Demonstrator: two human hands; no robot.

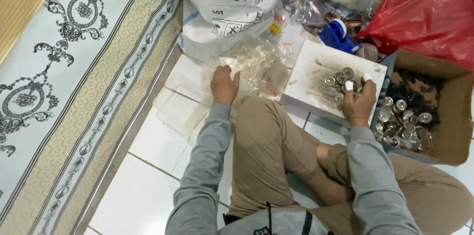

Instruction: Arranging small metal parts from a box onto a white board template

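My left hand point(224, 85) rests palm down on a heap of clear plastic bags point(256, 64) on the tiled floor, fingers curled into the plastic. My right hand point(359, 100), with white tape on two fingertips, reaches onto a white tray point(311, 74) and touches a small cluster of round silver metal caps point(339, 79). Whether it grips one of them is hidden by the fingers. I sit cross-legged in tan trousers and grey sleeves.
A cardboard box point(452, 116) at the right holds several more silver caps point(402, 121) and dark pieces. A red plastic bag point(424, 17), a blue tape dispenser point(338, 35) and a large white sack point(229, 2) lie behind. A patterned carpet point(64, 67) borders the left.
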